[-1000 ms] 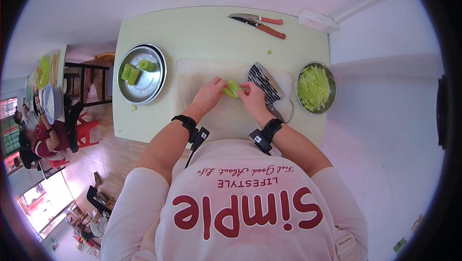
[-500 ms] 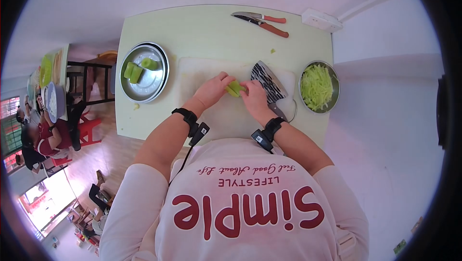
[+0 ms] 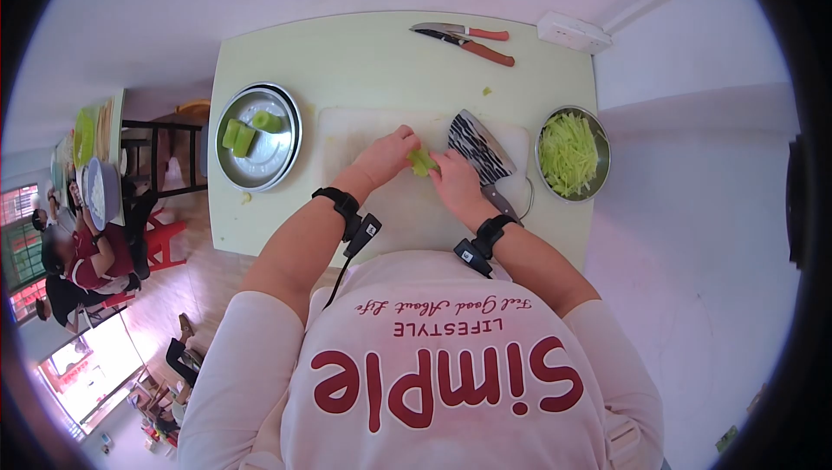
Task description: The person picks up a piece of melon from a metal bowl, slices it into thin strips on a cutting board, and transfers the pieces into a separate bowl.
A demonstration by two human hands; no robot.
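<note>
The green vegetable piece (image 3: 421, 160) sits on the white cutting board (image 3: 407, 210), pinched between your two hands. Your left hand (image 3: 384, 154) grips its left side and your right hand (image 3: 452, 177) grips its right. Just right of your right hand a cleaver (image 3: 479, 151) lies flat on the board. Further right stands a bowl of green shreds (image 3: 571, 154); to the left, a metal plate (image 3: 260, 158) holds more green chunks.
</note>
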